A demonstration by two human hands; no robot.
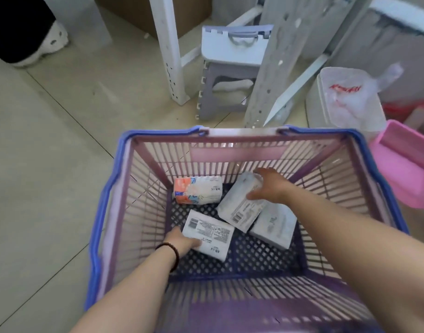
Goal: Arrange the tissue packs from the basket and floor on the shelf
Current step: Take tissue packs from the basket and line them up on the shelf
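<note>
A pink basket (242, 153) with blue handles stands on the floor below me, holding several tissue packs. My left hand (184, 241) grips the near-left white pack (209, 233), printed side up. My right hand (269, 186) grips the upper end of a tilted white pack (239, 207) that leans over another white pack (274, 227) at the right. A pack with an orange end (197, 189) lies at the back left of the basket floor, apart from both hands.
Beyond the basket stand a grey folding stool (230, 73) and white shelf uprights (170, 51). A white bin with a plastic bag (345, 99) and a pink plastic container (408, 164) sit at the right. A person's shoe (45, 44) is at top left. Tiled floor lies to the left.
</note>
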